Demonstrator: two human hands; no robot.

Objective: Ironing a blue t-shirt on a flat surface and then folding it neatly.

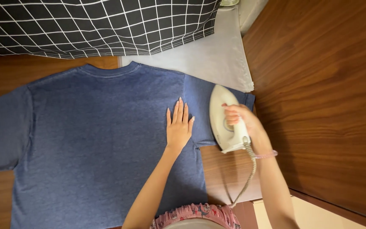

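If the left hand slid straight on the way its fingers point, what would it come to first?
The left hand lies flat on the blue T-shirt, fingers pointing up-frame. It would probably cross more shirt, then reach the white cloth.

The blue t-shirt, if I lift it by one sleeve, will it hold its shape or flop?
The blue t-shirt will probably flop: it lies flat and thin under the left hand. It likely weighs little. It may drag once the iron in the right hand lifts.

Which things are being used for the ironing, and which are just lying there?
In use:
- white electric iron, gripped by the right hand
- blue cotton T-shirt, pressed flat by the left hand
- grey braided iron cord

Lying about:
- black cloth with white grid lines
- white cloth sheet
- brown wooden floor
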